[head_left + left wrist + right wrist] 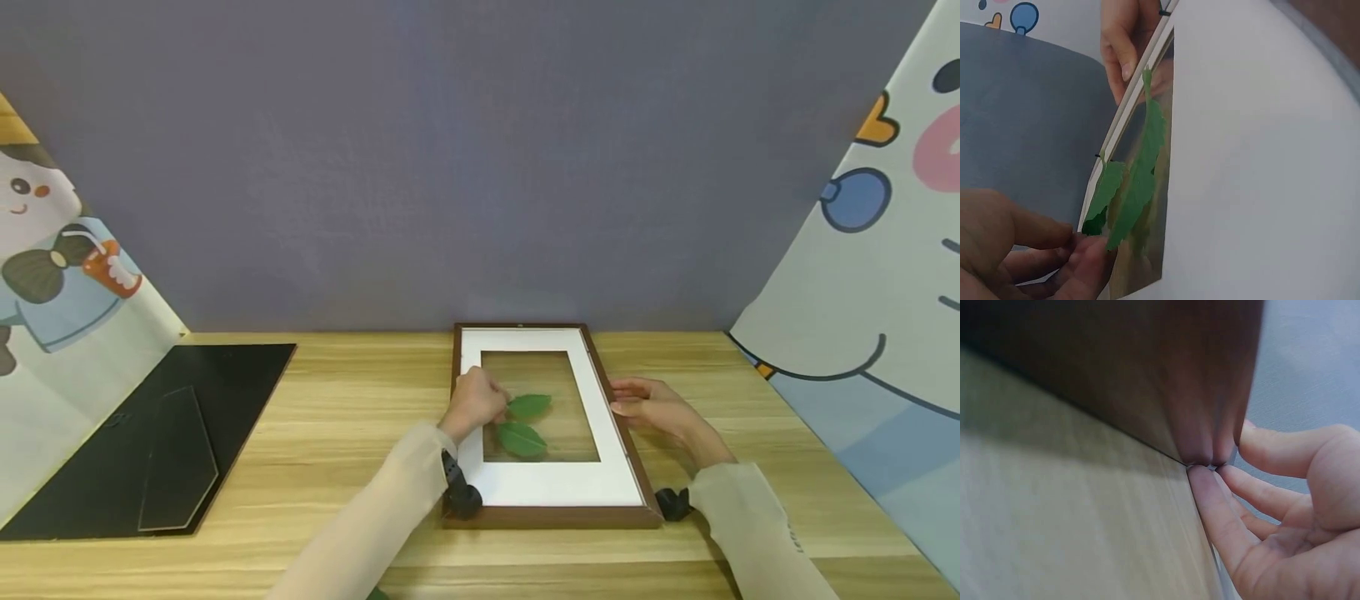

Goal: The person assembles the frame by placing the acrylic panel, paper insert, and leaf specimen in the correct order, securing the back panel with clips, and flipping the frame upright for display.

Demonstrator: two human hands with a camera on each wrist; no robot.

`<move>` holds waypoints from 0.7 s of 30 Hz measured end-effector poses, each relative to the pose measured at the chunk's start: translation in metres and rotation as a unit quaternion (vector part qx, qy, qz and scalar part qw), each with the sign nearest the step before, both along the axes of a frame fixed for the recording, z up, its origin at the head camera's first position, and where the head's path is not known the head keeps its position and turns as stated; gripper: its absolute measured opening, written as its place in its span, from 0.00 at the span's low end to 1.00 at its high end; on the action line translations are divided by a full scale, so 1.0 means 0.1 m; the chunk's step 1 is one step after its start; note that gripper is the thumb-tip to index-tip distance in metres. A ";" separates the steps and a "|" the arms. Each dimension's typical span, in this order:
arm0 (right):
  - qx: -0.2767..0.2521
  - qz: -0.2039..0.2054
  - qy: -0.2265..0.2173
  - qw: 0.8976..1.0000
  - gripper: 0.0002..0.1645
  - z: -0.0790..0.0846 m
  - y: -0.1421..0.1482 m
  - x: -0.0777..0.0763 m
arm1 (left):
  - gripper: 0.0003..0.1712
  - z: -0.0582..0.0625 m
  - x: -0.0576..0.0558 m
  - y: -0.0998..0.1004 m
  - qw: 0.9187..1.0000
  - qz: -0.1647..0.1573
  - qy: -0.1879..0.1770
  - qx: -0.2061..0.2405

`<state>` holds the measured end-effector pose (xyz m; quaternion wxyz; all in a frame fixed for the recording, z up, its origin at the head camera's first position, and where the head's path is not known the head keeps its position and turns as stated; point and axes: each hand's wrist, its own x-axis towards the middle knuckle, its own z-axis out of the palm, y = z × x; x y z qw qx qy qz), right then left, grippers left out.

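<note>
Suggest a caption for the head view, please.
Left grip at two green leaves within a brown frame, right grip touching its side.

Your counter (360, 417): pale wood grain. Grey panel (480, 167) stands behind it. At your left, cartoon print (67, 292) with drink (112, 269); at your right, white print (885, 283) with blue disc (858, 202), pink patch (937, 158).

On the table (337, 467), a frame (551, 517) is set before a wall (465, 167), a board (202, 433) laid well to its left. Inside, a pane (566, 383) is bordered by a mat (558, 483); over the pane, two leaves (521, 439) are placed, flanked by left hand (476, 400) and right hand (660, 410).
</note>
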<state>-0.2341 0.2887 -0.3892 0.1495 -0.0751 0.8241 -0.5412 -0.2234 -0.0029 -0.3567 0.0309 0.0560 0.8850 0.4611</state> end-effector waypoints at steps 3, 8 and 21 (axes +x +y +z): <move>0.003 -0.003 0.000 1.000 0.36 -0.01 0.00 0.00 | 0.06 -0.01 0.02 0.01 1.000 -0.022 -0.004 0.006; 0.004 -0.005 -0.001 1.000 0.37 -0.01 0.00 0.00 | 0.06 -0.02 0.03 0.04 0.999 -0.053 -0.009 -0.002; 0.005 0.001 0.000 1.000 0.37 -0.02 0.02 -0.02 | 0.09 0.03 0.06 0.00 0.997 -0.081 0.006 -0.018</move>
